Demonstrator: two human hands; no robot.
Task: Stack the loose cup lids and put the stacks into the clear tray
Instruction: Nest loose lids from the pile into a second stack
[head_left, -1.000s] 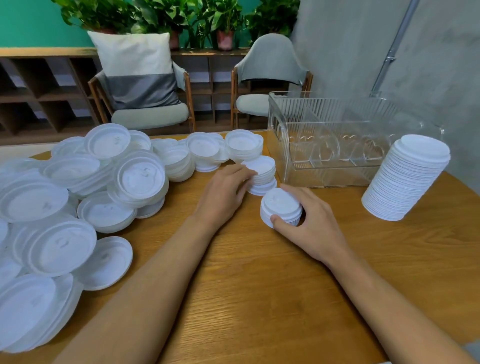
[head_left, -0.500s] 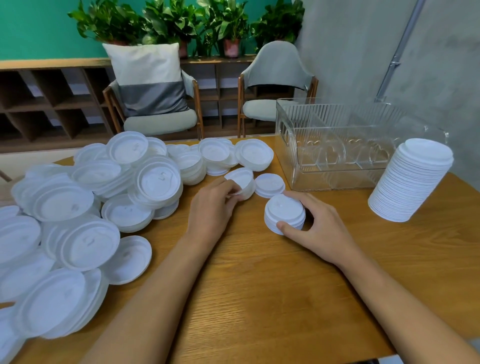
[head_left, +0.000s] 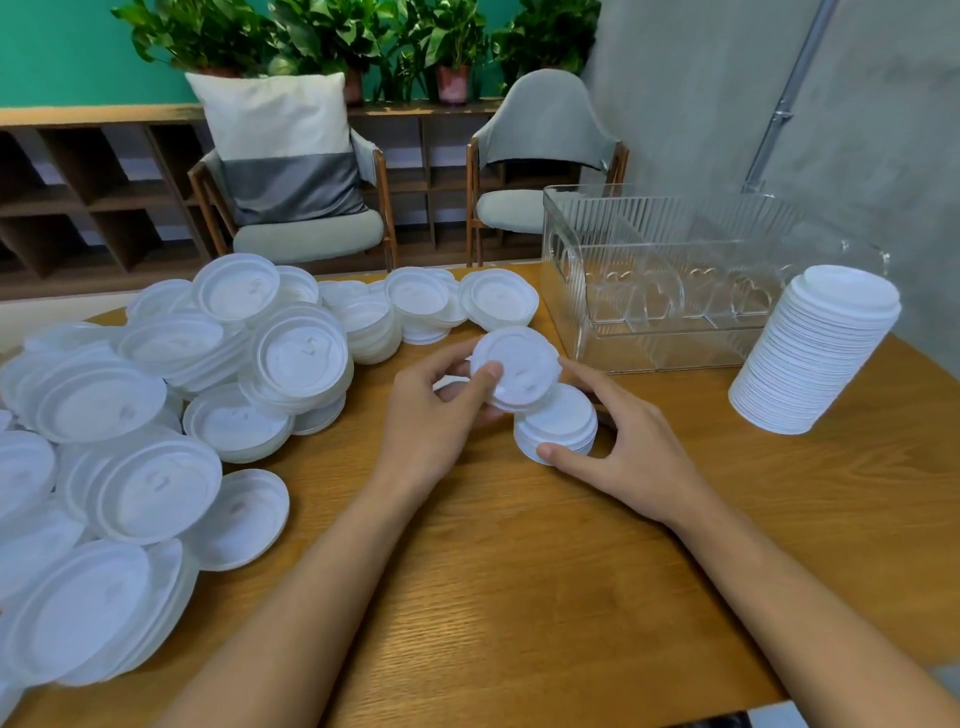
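Observation:
My left hand (head_left: 436, 421) grips a short stack of white cup lids (head_left: 517, 366), lifted and tilted just above the table. Right beside it, my right hand (head_left: 623, 447) wraps around a second small lid stack (head_left: 558, 421) that rests on the wooden table (head_left: 519, 597). The held stack overlaps the far edge of the resting one. A big heap of loose white lids (head_left: 156, 415) covers the table's left side. The clear ribbed tray (head_left: 670, 332) stands at the back right, with dividers inside and no lids in it. A tall leaning lid stack (head_left: 815, 353) stands to its right.
Several short lid stacks (head_left: 441, 306) sit along the table's far edge, left of the tray. Two chairs (head_left: 301, 208) and a low shelf with potted plants stand behind the table. A grey wall with a pipe rises at the right.
My left hand has picked up a small lid stack from the far side and brought it back over the stack under my right hand. The view has tilted slightly.

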